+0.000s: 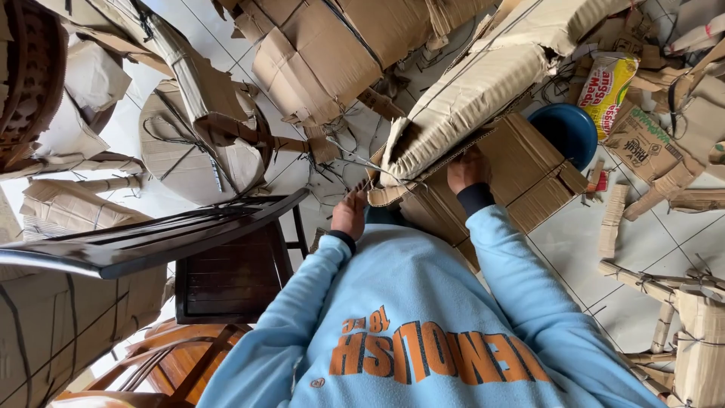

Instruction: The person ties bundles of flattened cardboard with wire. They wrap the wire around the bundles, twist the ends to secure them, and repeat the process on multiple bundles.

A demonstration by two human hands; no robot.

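The left hand (349, 214) closes on the near corner of a folded cardboard sheet (461, 98). Just beside it, the right hand (468, 170) grips the same sheet's underside edge. Below both lies a flattened box (521, 174); beyond the right hand, a blue bowl (568, 132).

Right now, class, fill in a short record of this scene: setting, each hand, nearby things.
Setting: white tiled floor strewn with flattened cardboard
Left hand: left hand at the near edge of a folded cardboard piece, fingers curled at that edge
Right hand: right hand gripping the same piece from below
Under the piece: brown cardboard box
Nearby: dark wooden chair on the left side of the view, blue bowl, yellow snack packet
Clothing: light blue sweater
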